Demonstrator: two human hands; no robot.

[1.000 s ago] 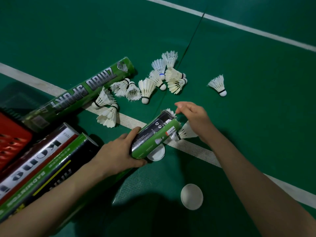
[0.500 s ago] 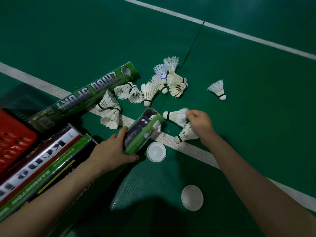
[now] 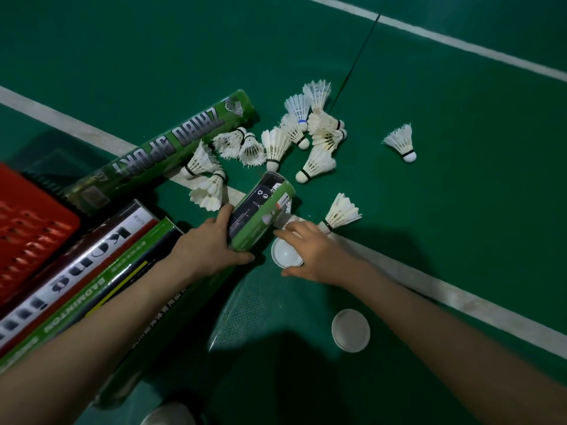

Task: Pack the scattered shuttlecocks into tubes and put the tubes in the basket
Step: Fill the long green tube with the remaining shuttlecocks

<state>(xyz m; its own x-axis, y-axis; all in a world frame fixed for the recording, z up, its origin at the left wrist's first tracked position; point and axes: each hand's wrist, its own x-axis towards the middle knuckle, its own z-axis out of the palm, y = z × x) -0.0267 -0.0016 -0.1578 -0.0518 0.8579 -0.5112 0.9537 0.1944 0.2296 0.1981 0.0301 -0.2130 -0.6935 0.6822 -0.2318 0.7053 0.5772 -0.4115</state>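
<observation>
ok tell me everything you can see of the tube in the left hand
The tube is a long glossy cylinder, green with a black panel and small white printed symbols, likely coated cardboard. It is held tilted, far end toward the shuttlecock pile. The left hand grips it near that end, fingers curled round it.

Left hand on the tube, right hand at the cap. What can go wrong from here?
1. The right hand covers part of the white cap; grip unclear, so it may slip when lifted toward the tube that the left hand grips.
2. Capping now might be premature: many shuttlecocks lie loose on the floor.
3. One shuttlecock lies close beside the right hand; its feathers could get crushed.
</observation>
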